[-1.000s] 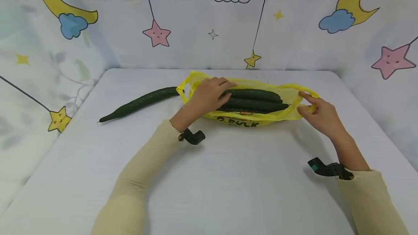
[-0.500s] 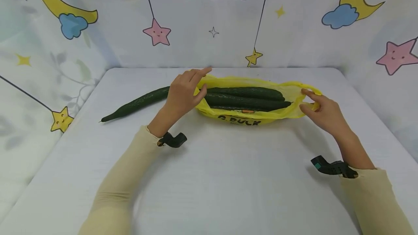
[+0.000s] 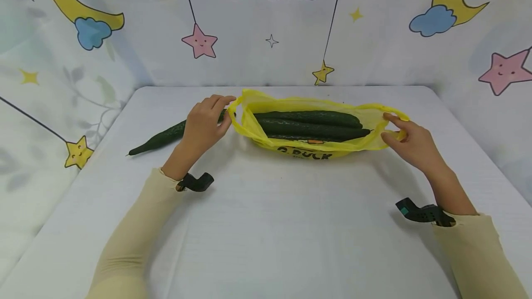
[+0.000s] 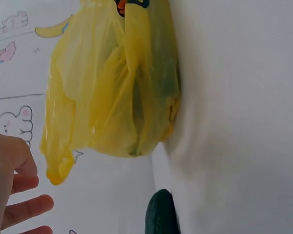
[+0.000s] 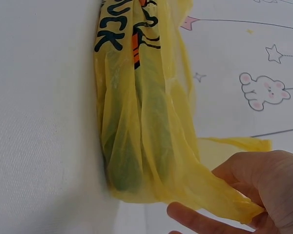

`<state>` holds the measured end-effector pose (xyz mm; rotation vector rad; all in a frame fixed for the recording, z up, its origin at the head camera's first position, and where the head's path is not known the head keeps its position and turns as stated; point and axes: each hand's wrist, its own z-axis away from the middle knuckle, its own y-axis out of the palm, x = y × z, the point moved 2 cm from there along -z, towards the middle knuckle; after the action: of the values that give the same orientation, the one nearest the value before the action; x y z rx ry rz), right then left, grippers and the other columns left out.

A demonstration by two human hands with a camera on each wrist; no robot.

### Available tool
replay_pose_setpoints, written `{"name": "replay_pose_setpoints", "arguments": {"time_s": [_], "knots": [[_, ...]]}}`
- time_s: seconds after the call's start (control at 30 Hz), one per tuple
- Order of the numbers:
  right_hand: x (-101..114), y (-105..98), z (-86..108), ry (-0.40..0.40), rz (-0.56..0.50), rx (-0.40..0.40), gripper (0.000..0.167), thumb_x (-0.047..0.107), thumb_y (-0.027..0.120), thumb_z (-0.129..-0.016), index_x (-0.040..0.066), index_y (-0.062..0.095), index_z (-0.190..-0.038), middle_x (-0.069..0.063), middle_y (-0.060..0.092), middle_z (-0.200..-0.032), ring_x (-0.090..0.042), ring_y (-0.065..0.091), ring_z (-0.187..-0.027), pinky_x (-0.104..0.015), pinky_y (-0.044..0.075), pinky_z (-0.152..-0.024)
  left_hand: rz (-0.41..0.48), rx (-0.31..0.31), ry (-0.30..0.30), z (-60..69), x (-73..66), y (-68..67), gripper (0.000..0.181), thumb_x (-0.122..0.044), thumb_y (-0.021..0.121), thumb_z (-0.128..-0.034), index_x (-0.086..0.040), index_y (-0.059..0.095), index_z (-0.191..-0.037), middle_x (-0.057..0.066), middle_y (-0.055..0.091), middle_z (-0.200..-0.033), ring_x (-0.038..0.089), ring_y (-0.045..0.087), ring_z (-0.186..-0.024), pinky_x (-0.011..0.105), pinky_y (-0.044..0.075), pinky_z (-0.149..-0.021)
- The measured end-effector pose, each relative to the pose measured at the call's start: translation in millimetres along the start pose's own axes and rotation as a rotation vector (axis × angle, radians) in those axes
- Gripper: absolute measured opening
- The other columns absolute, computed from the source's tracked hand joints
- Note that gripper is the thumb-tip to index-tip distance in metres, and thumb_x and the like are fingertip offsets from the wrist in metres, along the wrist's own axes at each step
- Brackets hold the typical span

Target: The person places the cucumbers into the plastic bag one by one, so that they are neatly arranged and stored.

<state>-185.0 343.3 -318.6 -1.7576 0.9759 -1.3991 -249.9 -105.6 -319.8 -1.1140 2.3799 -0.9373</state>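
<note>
A yellow plastic bag (image 3: 299, 103) lies on its side on the table, mouth held wide, with dark green cucumbers (image 3: 311, 128) inside. My right hand (image 3: 415, 144) pinches the bag's right handle; the right wrist view shows the stretched yellow film (image 5: 224, 195) between thumb and fingers. At the other end, my left hand (image 3: 203, 123) is beside the left handle (image 3: 234, 114). A gap separates its loosely bent fingers (image 4: 31, 212) from the bag in the left wrist view. Another cucumber (image 3: 160, 140) lies on the table, its middle hidden behind the left hand.
The white table (image 3: 282, 225) runs back to a cloth backdrop (image 3: 249, 13) printed with moons, stars and clouds. Black wrist cameras (image 3: 197, 182) sit on both forearms.
My left hand has come out of the bag mouth and moved left, past the bag's left handle. The right hand keeps its pinch, and the cucumbers in the bag stay put.
</note>
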Motion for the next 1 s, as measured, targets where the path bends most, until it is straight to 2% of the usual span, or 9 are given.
{"name": "replay_pose_setpoints", "arguments": {"time_s": [0.13, 0.23, 0.37, 0.43, 0.5, 0.67, 0.73, 0.9, 1.0], "knots": [[0, 0, 0.8, -0.008, -0.003, -0.009, 0.051, 0.02, 0.057, -0.098, -0.003, 0.045, -0.143, -0.025, 0.057, -0.104, -0.022, 0.037, -0.066, -0.025, 0.032, -0.05, -0.004, 0.068, -0.055, 10.4, 11.8, 2.1, 0.03, -0.006, 0.061, -0.0906, -0.004, 0.064, -0.121, 0.016, 0.065, -0.106, 0.034, 0.063, -0.085, 0.043, 0.049, -0.062], [0, 1, 0.4, -0.022, -0.016, -0.011, 0.051, 0.02, 0.057, -0.098, -0.002, 0.046, -0.143, -0.028, 0.057, -0.115, -0.019, 0.035, -0.062, -0.025, 0.033, -0.049, -0.017, 0.132, -0.113, 19.9, 24.1, 3.6, 0.03, -0.008, 0.063, -0.0907, -0.004, 0.064, -0.12, 0.017, 0.064, -0.109, 0.035, 0.062, -0.086, 0.045, 0.048, -0.063], [1, 1, -0.5, -0.033, -0.012, -0.012, 0.051, 0.02, 0.058, -0.098, -0.002, 0.046, -0.143, -0.024, 0.058, -0.104, -0.018, 0.035, -0.06, -0.025, 0.033, -0.049, -0.017, 0.202, -0.184, 29.5, 39.3, 4.1, 0.031, -0.011, 0.063, -0.0911, -0.005, 0.062, -0.122, 0.018, 0.062, -0.114, 0.037, 0.061, -0.092, 0.048, 0.049, -0.068], [2, 0, -0.5, -0.031, 0.001, -0.018, 0.051, 0.02, 0.058, -0.098, -0.002, 0.046, -0.142, -0.019, 0.053, -0.088, -0.019, 0.035, -0.06, -0.025, 0.032, -0.049, -0.006, 0.236, -0.213, 31.7, 45.5, 5.2, 0.033, -0.011, 0.062, -0.0918, -0.005, 0.061, -0.124, 0.019, 0.06, -0.117, 0.039, 0.06, -0.096, 0.05, 0.048, -0.073], [2, -1, -0.2, -0.029, 0.008, -0.023, 0.051, 0.02, 0.058, -0.098, -0.002, 0.047, -0.142, -0.017, 0.05, -0.084, -0.019, 0.035, -0.06, -0.025, 0.032, -0.049, 0.002, 0.275, -0.245, 33.6, 50.9, 7.3, 0.034, -0.012, 0.061, -0.0926, -0.005, 0.06, -0.126, 0.02, 0.059, -0.12, 0.04, 0.059, -0.1, 0.052, 0.048, -0.078], [1, -1, -0.7, -0.027, -0.001, -0.011, 0.051, 0.021, 0.058, -0.098, -0.002, 0.046, -0.143, -0.024, 0.058, -0.102, -0.018, 0.035, -0.059, -0.025, 0.033, -0.049, 0.023, 0.391, -0.33, 41.0, 60.3, 12.5, 0.039, -0.013, 0.059, -0.0935, -0.006, 0.056, -0.132, 0.021, 0.054, -0.125, 0.041, 0.055, -0.107, 0.056, 0.043, -0.089], [1, -1, -0.9, -0.02, 0.0, -0.003, 0.052, 0.021, 0.058, -0.098, -0.002, 0.046, -0.143, -0.024, 0.058, -0.102, -0.019, 0.036, -0.061, -0.025, 0.034, -0.05, 0.033, 0.422, -0.351, 43.9, 62.2, 13.3, 0.041, -0.013, 0.06, -0.0935, -0.007, 0.055, -0.134, 0.021, 0.052, -0.127, 0.042, 0.053, -0.11, 0.058, 0.041, -0.092], [0, 0, -0.7, -0.013, 0.007, 0.008, 0.052, 0.022, 0.057, -0.099, -0.002, 0.046, -0.143, -0.014, 0.048, -0.081, -0.02, 0.036, -0.062, -0.025, 0.034, -0.05, 0.026, 0.459, -0.38, 48.4, 66.0, 14.5, 0.044, -0.014, 0.06, -0.0935, -0.007, 0.051, -0.137, 0.022, 0.048, -0.131, 0.043, 0.05, -0.116, 0.062, 0.036, -0.096], [0, -1, 0.5, -0.015, 0.011, 0.012, 0.052, 0.023, 0.057, -0.099, -0.002, 0.045, -0.143, -0.01, 0.042, -0.076, -0.02, 0.035, -0.061, -0.026, 0.032, -0.049, 0.029, 0.492, -0.417, 51.2, 69.5, 15.9, 0.047, -0.016, 0.06, -0.094, -0.008, 0.048, -0.139, 0.023, 0.045, -0.135, 0.044, 0.047, -0.12, 0.063, 0.033, -0.097]]}}
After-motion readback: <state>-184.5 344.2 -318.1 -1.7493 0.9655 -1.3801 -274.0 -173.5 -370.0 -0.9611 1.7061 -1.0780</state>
